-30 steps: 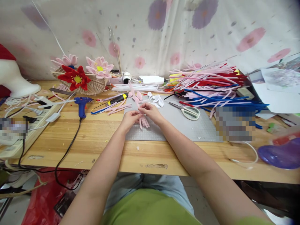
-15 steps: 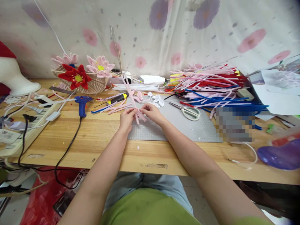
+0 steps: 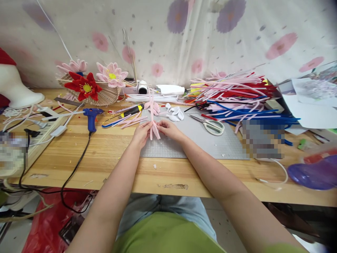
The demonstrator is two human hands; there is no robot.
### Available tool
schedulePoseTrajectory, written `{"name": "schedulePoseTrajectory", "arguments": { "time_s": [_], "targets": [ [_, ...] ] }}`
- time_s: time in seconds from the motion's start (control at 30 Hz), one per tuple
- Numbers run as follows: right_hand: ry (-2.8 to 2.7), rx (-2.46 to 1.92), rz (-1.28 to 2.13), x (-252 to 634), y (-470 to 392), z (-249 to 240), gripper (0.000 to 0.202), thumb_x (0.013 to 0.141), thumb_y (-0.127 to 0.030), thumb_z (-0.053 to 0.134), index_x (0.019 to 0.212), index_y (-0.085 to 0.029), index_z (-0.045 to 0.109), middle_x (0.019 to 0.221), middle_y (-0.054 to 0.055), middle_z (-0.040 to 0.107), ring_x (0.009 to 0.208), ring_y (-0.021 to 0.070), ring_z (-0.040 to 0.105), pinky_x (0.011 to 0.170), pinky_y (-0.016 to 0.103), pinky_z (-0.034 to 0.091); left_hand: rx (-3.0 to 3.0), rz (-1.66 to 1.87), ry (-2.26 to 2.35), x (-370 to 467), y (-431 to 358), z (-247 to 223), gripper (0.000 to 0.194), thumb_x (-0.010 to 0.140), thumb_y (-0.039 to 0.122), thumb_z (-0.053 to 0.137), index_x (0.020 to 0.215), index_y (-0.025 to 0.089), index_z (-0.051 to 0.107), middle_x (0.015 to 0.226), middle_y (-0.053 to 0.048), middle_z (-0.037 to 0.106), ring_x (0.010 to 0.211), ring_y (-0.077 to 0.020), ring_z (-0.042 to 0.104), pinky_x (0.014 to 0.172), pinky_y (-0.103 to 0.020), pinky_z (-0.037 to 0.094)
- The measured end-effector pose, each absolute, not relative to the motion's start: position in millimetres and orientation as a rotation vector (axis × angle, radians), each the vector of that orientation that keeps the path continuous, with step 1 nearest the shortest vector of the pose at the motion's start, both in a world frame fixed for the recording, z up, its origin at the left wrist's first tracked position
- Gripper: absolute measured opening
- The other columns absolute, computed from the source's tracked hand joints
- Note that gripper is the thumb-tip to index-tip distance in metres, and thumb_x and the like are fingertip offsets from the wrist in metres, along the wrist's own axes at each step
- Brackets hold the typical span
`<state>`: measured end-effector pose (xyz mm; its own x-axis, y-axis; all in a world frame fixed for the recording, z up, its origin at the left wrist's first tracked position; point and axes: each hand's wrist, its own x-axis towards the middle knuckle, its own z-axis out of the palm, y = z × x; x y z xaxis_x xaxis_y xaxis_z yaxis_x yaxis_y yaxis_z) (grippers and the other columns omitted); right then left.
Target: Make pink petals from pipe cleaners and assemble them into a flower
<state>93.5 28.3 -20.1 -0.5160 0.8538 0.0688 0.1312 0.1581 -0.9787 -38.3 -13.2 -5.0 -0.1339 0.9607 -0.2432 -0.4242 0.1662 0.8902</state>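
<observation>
Across the room's near side: one wooden table (image 3: 60, 151), one grey mat (image 3: 226, 144) on it. At the back right, one heap of pink, red, blue and white fuzzy sticks (image 3: 234, 89); too tangled to count.

Two hands, both over the left part of the mat. Left hand (image 3: 142, 133): thumb and fingers pinching one bundle of pink strips (image 3: 152, 113) at its lower part. Right hand (image 3: 170, 129): fingertips drawn close at the bundle's right edge; cannot tell whether they pinch a strip.

Key relation: the bundle sits between the hands, long axis running away from the person. Most of its length extends beyond the left grip; the short near ends splay toward the body. Both hands reach the spot where they begin to spread; the left has the surer hold, the right comes in from the side.

Count of the rest, by falling size. Flowers at back left: three, being one red flower (image 3: 85, 88) and two pink flowers (image 3: 112, 75). Scissors (image 3: 214, 127): one pair. Blue glue gun (image 3: 91, 119): one. White petals (image 3: 179, 115): at least four, overlapping. Pink petals (image 3: 156, 107): at least two, partly hidden behind the bundle.
</observation>
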Motion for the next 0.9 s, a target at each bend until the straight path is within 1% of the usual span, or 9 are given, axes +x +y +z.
{"name": "schedulePoseTrajectory", "arguments": {
  "time_s": [0.17,0.3,0.43,0.6,0.73,0.9],
  "targets": [
    [-1.827,-0.949,1.391,93.7,23.4,-13.3,0.034,0.075,-0.049,0.052,0.068,-0.016,0.049,0.053,-0.004,0.045,0.048,0.0072,0.036,0.047,0.022,0.028,0.665,1.469,1.188,-37.1,-13.2,-5.6,0.017,0.059,0.023,0.071,0.070,0.012,0.064,0.064,-0.004,0.066,0.056,-0.0124,0.061,0.055,-0.023,0.047],
    [-1.775,-0.985,1.345,87.1,19.2,-15.1,0.033,0.076,-0.048,0.052,0.065,-0.017,0.047,0.054,-0.004,0.044,0.050,0.0082,0.039,0.050,0.023,0.030,0.684,1.514,1.219,-34.1,-12.9,-7.7,0.019,0.055,0.024,0.072,0.065,0.011,0.063,0.058,-0.002,0.064,0.053,-0.0127,0.060,0.054,-0.024,0.046],
    [-1.804,-0.973,1.271,81.5,16.3,-18.3,0.029,0.078,-0.044,0.049,0.065,-0.018,0.045,0.056,-0.004,0.045,0.052,0.0090,0.040,0.052,0.023,0.031,0.653,1.577,1.233,-32.0,-11.6,-9.4,0.015,0.058,0.023,0.070,0.063,0.011,0.062,0.057,-0.002,0.063,0.054,-0.0125,0.060,0.057,-0.024,0.047],
    [-1.956,-0.986,1.071,75.5,14.5,-14.2,0.023,0.080,-0.034,0.047,0.063,-0.018,0.042,0.058,-0.003,0.047,0.055,0.0096,0.041,0.056,0.024,0.031,0.471,1.599,1.196,-32.8,-7.2,-10.1,0.006,0.063,0.016,0.065,0.062,0.012,0.060,0.056,-0.001,0.062,0.052,-0.0106,0.058,0.055,-0.023,0.047],
    [-2.032,-1.003,0.974,72.5,13.8,-10.9,0.024,0.081,-0.033,0.045,0.063,-0.019,0.040,0.058,-0.004,0.047,0.055,0.0095,0.040,0.056,0.024,0.030,0.439,1.635,1.187,-34.7,-4.6,-11.2,0.004,0.064,0.013,0.063,0.062,0.012,0.059,0.057,-0.001,0.062,0.055,-0.0106,0.060,0.059,-0.023,0.048],
    [-2.050,-1.025,0.967,71.0,12.9,-11.2,0.024,0.081,-0.032,0.045,0.062,-0.019,0.041,0.057,-0.004,0.048,0.054,0.0093,0.041,0.056,0.023,0.030,0.463,1.636,1.188,-33.9,-4.7,-12.4,0.007,0.064,0.015,0.064,0.062,0.013,0.057,0.058,-0.001,0.061,0.061,-0.0137,0.063,0.063,-0.026,0.050]
  ]
}}
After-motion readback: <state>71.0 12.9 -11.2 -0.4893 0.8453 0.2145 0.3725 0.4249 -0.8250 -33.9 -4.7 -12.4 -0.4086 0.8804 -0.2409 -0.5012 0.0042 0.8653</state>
